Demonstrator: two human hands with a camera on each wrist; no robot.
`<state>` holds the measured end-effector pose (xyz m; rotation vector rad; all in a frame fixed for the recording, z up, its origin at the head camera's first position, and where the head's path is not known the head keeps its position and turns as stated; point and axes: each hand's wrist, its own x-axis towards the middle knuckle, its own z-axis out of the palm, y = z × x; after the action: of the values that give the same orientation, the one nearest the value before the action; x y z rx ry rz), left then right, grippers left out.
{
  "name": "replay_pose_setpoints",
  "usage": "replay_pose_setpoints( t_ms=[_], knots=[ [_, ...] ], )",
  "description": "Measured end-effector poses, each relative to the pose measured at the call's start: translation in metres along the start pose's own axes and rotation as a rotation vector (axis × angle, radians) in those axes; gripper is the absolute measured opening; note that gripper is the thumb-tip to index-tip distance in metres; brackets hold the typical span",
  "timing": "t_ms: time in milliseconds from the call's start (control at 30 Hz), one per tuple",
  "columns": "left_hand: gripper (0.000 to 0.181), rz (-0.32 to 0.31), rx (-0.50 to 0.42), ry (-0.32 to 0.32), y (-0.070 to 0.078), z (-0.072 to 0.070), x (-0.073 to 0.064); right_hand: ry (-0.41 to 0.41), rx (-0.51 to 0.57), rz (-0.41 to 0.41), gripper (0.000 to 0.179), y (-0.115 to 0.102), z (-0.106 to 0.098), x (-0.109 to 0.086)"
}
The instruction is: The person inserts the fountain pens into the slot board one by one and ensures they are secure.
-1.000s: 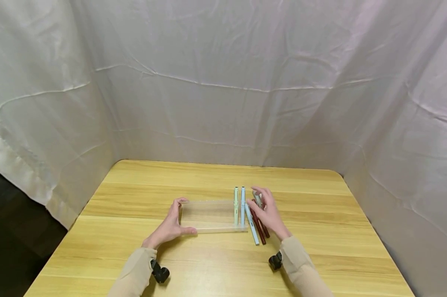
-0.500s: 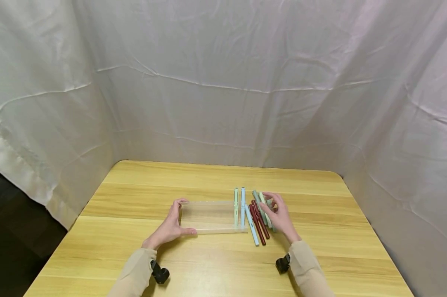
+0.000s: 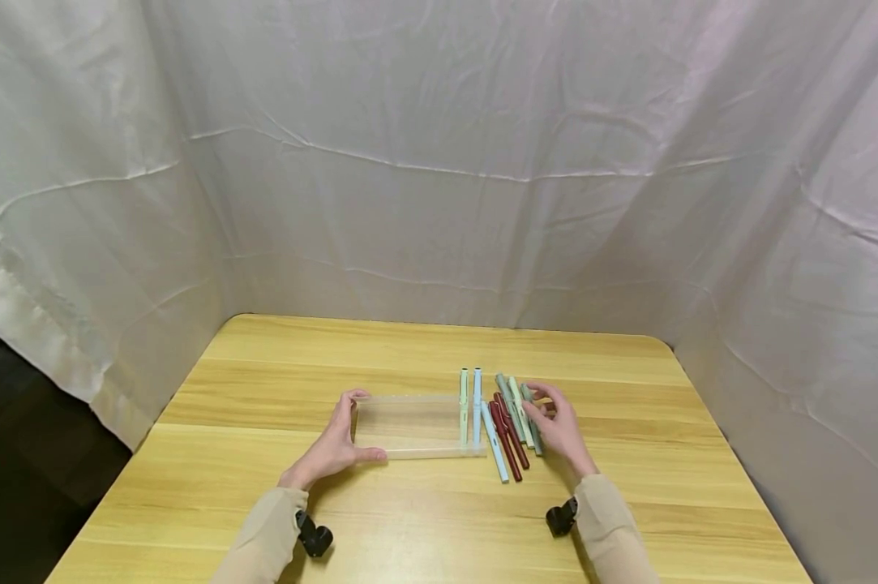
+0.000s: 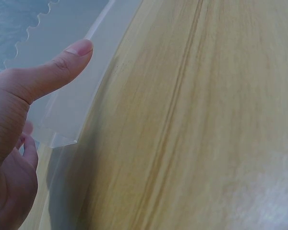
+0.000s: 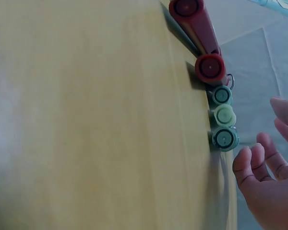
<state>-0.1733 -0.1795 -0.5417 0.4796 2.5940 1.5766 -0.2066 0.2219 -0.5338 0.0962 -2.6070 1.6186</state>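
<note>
My left hand (image 3: 332, 444) grips the left end of a clear plastic pen rack (image 3: 409, 426), thumb on the near edge and fingers at the far one. Its scalloped edge shows in the left wrist view. A light green pen (image 3: 464, 401) and a light blue pen (image 3: 477, 401) lie in the rack's right end. Just right of it, another light blue pen (image 3: 495, 444) slants on the table. Beside that are two dark red pens (image 3: 507, 444), then two grey-green pens (image 3: 537, 436) with a pale green pen (image 3: 516, 401) between them. My right hand (image 3: 561, 430), fingers loosely bent, is at the rightmost grey-green pen; contact is unclear.
The wooden table (image 3: 424, 519) extends around the rack and pens. Pale curtains (image 3: 439, 203) hang behind it and along both sides. A small black camera sits on each wrist, the right one (image 3: 561, 517) low over the table.
My right hand has moved right across the pens, uncovering the grey-green and pale green ones, now side by side. My left hand and the rack have stayed in place.
</note>
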Motion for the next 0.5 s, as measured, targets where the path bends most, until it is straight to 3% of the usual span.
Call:
replay_pose_setpoints(
  t_ms=[100,200,333,500],
  knots=[
    [0.108,-0.005,-0.002,-0.003,0.001,0.000,0.000,-0.031,0.007,0.047,0.044,-0.016,-0.005,-0.005],
    [0.108,-0.003,-0.002,-0.006,0.001,0.000,0.000,-0.039,0.021,0.066,0.044,-0.017,-0.007,-0.005],
    [0.108,-0.001,0.000,-0.005,0.001,-0.001,0.000,-0.013,0.014,0.049,0.044,0.006,-0.005,0.003],
    [0.108,-0.001,-0.004,-0.005,0.001,-0.001,0.000,-0.007,-0.028,0.058,0.044,0.014,-0.004,0.006]
  ],
)
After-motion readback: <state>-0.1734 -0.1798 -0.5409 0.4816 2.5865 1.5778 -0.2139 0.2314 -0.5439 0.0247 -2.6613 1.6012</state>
